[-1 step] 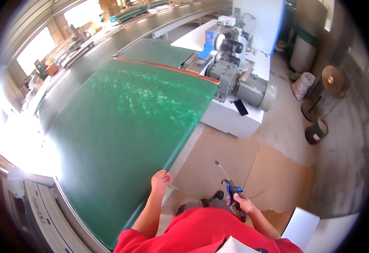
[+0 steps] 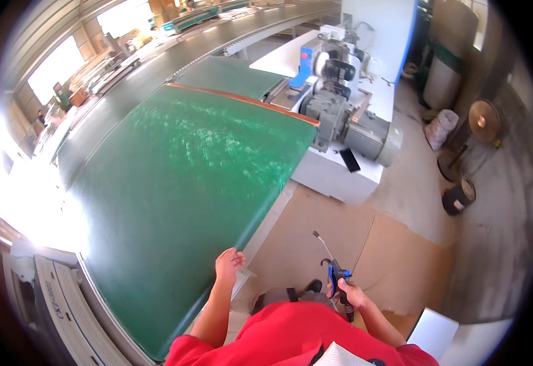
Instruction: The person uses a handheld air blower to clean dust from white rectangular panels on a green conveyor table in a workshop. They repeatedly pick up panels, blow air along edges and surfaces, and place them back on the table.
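Observation:
My right hand (image 2: 354, 294) grips a blue and black air blow gun (image 2: 333, 272), held low in front of my red shirt. Its thin metal nozzle points up and away from me, over the cardboard on the floor. Loosely curled, my left hand (image 2: 229, 263) is at the near right edge of a wide green conveyor belt (image 2: 150, 226); nothing shows in its fingers. Whether it touches the belt is unclear. Pale, whitish scuffs or dust mark the belt's far half, and an orange-brown strip (image 2: 242, 99) crosses its far end.
Beyond the belt's right corner a grey motor (image 2: 367, 137) sits on a white machine base, with a black phone (image 2: 350, 160) beside it. Brown cardboard (image 2: 315, 213) covers the floor. A black bucket (image 2: 459, 197) and a round-topped stand (image 2: 483, 121) are at right.
The view has shifted slightly, so the machine and belt appear a little further right and lower. Both hands keep nearly the same pose, the blow gun still in my right.

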Demonstrator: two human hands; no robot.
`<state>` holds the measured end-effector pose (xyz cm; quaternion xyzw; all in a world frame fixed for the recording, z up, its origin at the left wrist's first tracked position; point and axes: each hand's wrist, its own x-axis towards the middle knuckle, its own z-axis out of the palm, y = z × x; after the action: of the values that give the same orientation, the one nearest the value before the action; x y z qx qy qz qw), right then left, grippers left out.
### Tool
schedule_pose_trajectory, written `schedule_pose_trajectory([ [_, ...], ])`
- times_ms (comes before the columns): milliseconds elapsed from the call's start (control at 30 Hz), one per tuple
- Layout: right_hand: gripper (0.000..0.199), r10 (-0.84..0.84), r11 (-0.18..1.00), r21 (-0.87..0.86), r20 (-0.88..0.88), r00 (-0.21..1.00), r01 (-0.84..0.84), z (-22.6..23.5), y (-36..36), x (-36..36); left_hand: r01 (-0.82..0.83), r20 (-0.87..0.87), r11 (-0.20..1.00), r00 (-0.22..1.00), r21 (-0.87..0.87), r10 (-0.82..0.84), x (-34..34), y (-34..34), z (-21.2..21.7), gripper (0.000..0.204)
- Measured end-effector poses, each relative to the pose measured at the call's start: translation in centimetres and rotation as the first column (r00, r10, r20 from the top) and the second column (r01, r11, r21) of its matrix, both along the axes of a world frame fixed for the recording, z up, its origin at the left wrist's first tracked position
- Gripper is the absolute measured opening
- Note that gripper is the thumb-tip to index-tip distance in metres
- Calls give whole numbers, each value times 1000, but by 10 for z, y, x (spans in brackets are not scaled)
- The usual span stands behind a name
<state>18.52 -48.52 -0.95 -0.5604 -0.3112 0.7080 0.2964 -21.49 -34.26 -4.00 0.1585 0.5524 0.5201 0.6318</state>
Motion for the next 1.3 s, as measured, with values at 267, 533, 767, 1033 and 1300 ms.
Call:
schedule_pose_trajectory([
  [267,60,-75,991,85,-288,955,103,5,227,66,-205,-114,979,973,-10,202,48,102,-1,20],
  [533,54,-118,980,185,220,968,77,12,420,76,-130,-191,975,968,182,165,68,291,-32,24],
  [767,68,-166,967,248,411,896,66,28,597,91,9,-284,971,957,239,61,66,377,-22,24],
  [1033,49,56,985,147,245,968,-95,23,725,21,-268,-448,947,835,174,319,28,341,-25,27],
  [1300,50,30,991,125,181,983,-53,12,752,42,-346,-470,920,792,182,390,19,355,-27,21],
])
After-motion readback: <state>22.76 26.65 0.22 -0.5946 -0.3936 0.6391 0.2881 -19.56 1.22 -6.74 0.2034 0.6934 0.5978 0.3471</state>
